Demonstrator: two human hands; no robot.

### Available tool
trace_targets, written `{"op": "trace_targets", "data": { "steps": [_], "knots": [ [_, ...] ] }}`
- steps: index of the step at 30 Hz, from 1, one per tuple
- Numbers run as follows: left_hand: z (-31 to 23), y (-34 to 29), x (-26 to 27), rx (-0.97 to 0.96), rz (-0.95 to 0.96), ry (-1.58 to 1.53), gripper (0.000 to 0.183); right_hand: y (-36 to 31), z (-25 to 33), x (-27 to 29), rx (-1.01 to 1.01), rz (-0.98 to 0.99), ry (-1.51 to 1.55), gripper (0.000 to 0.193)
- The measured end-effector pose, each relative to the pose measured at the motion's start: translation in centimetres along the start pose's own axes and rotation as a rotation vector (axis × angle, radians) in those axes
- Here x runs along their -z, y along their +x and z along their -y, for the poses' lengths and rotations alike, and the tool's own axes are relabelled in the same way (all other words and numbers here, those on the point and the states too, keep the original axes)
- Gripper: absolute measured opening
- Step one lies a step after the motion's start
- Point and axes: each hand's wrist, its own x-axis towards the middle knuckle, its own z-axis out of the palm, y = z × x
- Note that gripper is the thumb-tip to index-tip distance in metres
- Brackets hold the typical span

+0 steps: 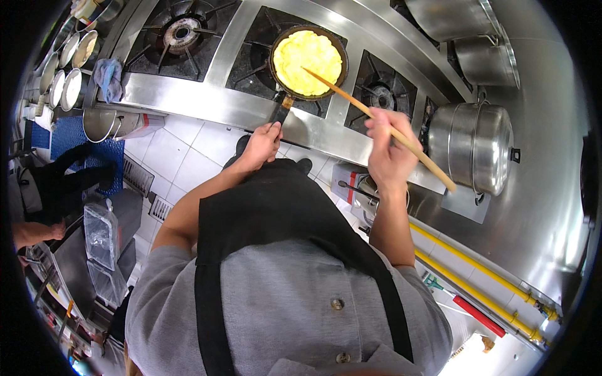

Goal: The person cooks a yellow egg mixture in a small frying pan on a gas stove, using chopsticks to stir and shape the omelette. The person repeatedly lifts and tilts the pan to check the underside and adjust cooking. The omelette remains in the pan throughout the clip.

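A dark round frying pan (344, 74) sits over the middle burner of the stove. Yellow egg (307, 56) fills most of it, lumpy and spread out in a thick round. My left hand (263, 143) is closed around the pan's dark handle (282, 108), close to the stove's front edge. In my right hand (393, 149) I grip a long wooden stick (351, 99), its thin tip touching the egg near the middle and its thick end pointing back to the right. Whether it is one stick or a pair held together, I cannot tell.
Bare burners flank the pan, one at left (182, 36) and one at right (381, 94). A large lidded steel pot (473, 147) stands right of my right hand. A blue cloth (108, 80) hangs at the stove's left corner. Far left, a co-worker's arm (39, 233) shows.
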Motion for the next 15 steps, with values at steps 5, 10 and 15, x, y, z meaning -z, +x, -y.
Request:
{"op": "trace_targets", "data": {
  "steps": [5,10,15],
  "knots": [
    [-0.1,-0.3,-0.1,0.007,0.026,-0.035,0.034,-0.5,-1.1,0.3,-0.022,0.059,-0.027,0.010],
    [-0.1,-0.2,-0.3,0.018,0.012,-0.033,0.034,-1.2,-0.7,0.9,-0.003,0.063,-0.049,0.010],
    [0.1,-0.3,-0.5,0.030,0.003,-0.030,0.033,-0.7,0.4,2.5,0.017,-0.039,-0.100,0.009]
  ]
}}
